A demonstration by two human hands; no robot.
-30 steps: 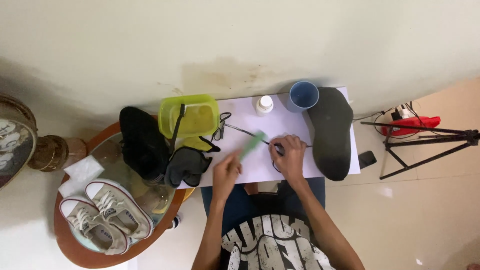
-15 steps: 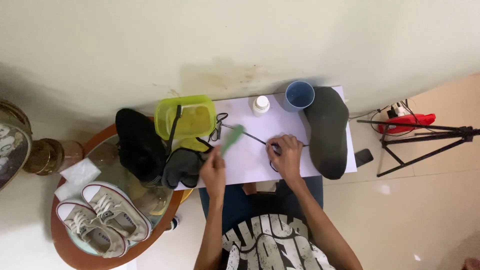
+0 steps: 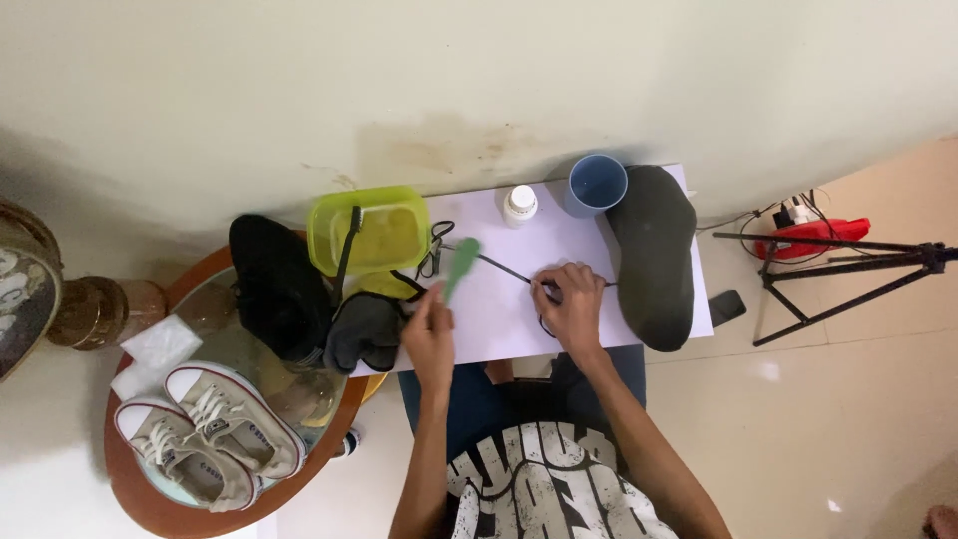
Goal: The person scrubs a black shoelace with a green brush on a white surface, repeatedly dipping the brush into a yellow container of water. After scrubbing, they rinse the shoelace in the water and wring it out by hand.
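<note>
White tabletop (image 3: pixel 499 319) — left hand (image 3: pixel 429 334) grips green brush (image 3: pixel 460 266), right hand (image 3: pixel 574 304) pinches black lace (image 3: pixel 504 268)

Green brush (image 3: pixel 461 266) tilted above white table; black lace (image 3: pixel 504 269) stretched taut.

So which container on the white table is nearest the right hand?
The blue cup, beside the dark insole. The small white bottle sits a little further left, the yellow-green tub further still.
</note>
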